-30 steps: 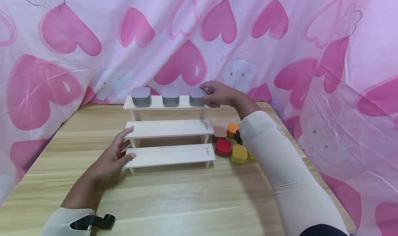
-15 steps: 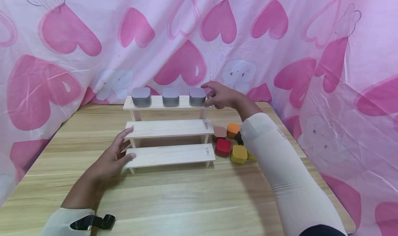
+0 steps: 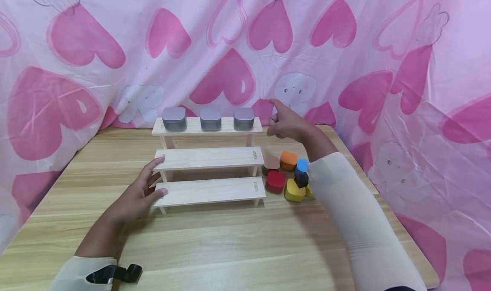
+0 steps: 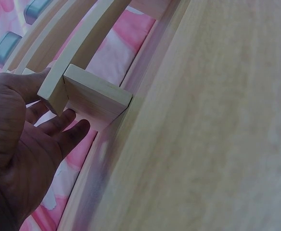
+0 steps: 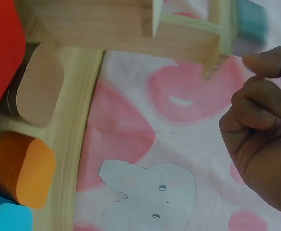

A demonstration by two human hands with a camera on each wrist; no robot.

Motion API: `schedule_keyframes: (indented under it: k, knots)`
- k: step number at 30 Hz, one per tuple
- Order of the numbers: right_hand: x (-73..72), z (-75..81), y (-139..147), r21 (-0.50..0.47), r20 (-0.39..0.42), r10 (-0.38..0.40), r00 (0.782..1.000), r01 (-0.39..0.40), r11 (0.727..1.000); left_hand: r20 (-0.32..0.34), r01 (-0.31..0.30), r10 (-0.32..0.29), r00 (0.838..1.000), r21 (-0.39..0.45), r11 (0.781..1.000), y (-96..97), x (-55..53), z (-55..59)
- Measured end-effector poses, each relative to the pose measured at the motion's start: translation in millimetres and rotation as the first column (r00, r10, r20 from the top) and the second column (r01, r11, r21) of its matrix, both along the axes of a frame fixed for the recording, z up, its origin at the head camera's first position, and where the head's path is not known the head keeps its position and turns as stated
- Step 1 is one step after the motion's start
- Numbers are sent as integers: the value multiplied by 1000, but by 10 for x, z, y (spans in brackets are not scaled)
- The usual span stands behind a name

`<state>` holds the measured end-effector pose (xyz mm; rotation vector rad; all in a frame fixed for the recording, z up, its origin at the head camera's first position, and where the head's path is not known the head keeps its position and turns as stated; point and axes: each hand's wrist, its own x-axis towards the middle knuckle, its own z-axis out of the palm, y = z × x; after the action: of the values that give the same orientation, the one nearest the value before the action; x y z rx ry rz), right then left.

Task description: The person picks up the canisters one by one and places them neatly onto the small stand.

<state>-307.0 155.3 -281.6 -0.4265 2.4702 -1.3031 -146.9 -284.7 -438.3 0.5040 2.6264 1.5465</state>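
Observation:
A three-tier wooden display stand (image 3: 209, 159) stands on the table. Three grey rounded-square boxes, the left one (image 3: 174, 119), the middle one (image 3: 210, 119) and the right one (image 3: 243, 119), sit spaced along its top tier. My left hand (image 3: 134, 193) holds the stand's left end, its thumb on the lowest board and a fingertip on the middle one. In the left wrist view, other fingers reach beside the end leg (image 4: 97, 94). My right hand (image 3: 289, 122) hovers just right of the top tier, index finger extended and other fingers loosely bent, holding nothing.
Right of the stand cluster several coloured boxes: brown (image 3: 271, 164), red (image 3: 275, 182), orange (image 3: 288, 160), blue (image 3: 302, 165) and yellow (image 3: 294, 191). A black piece (image 3: 301, 178) and my right sleeve (image 3: 345, 206) overlap that group. A pink heart-print cloth (image 3: 222, 35) hangs behind the table (image 3: 215, 248).
My right hand has let go of the right grey box and drawn away to the right. The blue box has come into view. My left hand and the stand stay put.

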Motion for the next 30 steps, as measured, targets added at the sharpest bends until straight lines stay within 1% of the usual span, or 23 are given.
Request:
schedule_keyframes:
  k: [4, 8, 10, 15, 18, 24, 26, 30]
  knots:
    - [127, -19, 158, -26, 14, -64, 998, 64, 998, -10, 14, -13, 1000, 22, 1000, 10, -14, 1]
    - [271, -85, 322, -31, 6, -76, 997, 76, 997, -12, 17, -17, 1000, 23, 1000, 14, -28, -5]
    - [339, -124, 400, -10, -6, -68, 998, 68, 998, -10, 17, -17, 1000, 27, 1000, 13, -26, -12]
    - [508, -256, 575, 5, -18, -42, 999, 42, 999, 15, 14, -15, 1000, 33, 999, 5, -11, -14]
    - [598, -366, 651, -26, -24, -27, 999, 26, 999, 27, 13, -14, 1000, 24, 1000, -3, -3, -5]
    - [750, -582, 750, -127, -3, 18, 1000, -19, 992, 20, 9, -10, 1000, 25, 1000, -2, 0, 4]
    - [785, -650, 787, -146, -2, 31, 1000, -31, 989, 15, 10, -10, 1000, 29, 1000, 1, 1, 0]
    - [837, -762, 886, -153, -10, 15, 1000, -16, 988, 18, 11, -11, 1000, 37, 999, 6, -5, -10]
